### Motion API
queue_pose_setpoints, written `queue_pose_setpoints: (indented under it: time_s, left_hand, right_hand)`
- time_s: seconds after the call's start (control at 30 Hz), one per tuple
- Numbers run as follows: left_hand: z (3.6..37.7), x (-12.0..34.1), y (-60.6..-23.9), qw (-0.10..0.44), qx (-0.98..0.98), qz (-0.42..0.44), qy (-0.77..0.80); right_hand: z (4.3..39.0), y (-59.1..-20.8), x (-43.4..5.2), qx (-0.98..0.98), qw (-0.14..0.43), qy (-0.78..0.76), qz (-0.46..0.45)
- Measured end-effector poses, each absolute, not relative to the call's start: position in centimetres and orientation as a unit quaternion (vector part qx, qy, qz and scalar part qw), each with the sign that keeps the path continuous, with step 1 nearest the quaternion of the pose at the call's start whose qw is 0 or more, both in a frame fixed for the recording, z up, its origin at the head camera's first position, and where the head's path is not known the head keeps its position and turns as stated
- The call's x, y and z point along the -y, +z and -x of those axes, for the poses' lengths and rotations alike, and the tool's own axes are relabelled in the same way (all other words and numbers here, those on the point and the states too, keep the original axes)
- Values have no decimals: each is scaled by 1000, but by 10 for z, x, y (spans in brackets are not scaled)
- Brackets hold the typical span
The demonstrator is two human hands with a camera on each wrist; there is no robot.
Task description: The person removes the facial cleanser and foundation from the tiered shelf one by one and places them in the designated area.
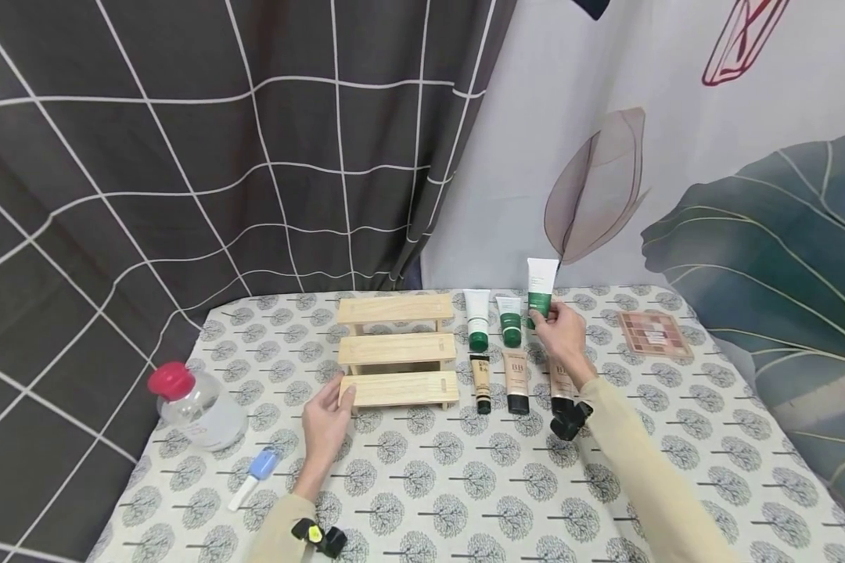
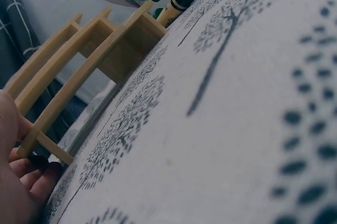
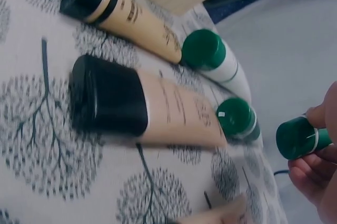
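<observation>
My left hand (image 1: 326, 422) grips the left end of the lowest step of a three-step wooden rack (image 1: 398, 388); in the left wrist view, the thumb and fingers (image 2: 39, 179) are around that end. With my right hand (image 1: 563, 336) I pinch a white-and-green squeeze tube (image 1: 542, 275) near its green cap (image 3: 295, 138), and the tube is raised above the cloth. Beside it lie another white-and-green tube (image 1: 477, 306) and a smaller one (image 1: 509, 313). Nearer me are a slim yellowish tube (image 1: 480, 377) and two BB cream tubes (image 1: 516, 375), one partly covered by my right wrist.
A pink makeup palette (image 1: 655, 334) lies at the right. On the left stand a clear bottle with a red lid (image 1: 200, 407) and a small blue-and-white item (image 1: 255, 475). A tree-patterned cloth (image 1: 436, 500) covers the table; curtains (image 1: 289, 156) hang behind.
</observation>
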State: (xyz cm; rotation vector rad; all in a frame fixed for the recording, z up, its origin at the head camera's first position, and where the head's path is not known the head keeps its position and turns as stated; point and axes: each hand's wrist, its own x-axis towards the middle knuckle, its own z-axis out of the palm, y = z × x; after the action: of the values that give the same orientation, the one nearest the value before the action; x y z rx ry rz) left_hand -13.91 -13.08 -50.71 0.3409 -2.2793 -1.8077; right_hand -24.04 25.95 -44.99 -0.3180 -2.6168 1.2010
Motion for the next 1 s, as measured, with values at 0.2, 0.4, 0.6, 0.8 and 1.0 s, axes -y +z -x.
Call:
queue_pose_setpoints:
  time_s: [0.2, 0.4, 0.6, 0.8, 1.0]
  left_hand:
    - [140, 131, -508, 106, 776, -120, -610]
    - [141, 130, -507, 108, 779, -116, -606]
    - [140, 130, -507, 111, 775, -118, -611]
    - [141, 130, -508, 112, 773, -121, -612]
    - [141, 130, -507, 107, 775, -120, -611]
  right_hand:
    - [234, -454, -274, 907, 69, 394, 132]
    - [232, -456, -285, 911, 21, 386, 144]
    - [236, -456, -290, 921, 3, 360, 149]
    - [243, -457, -290, 934, 5, 320, 158]
    - [247, -459, -290, 946, 4, 285, 151]
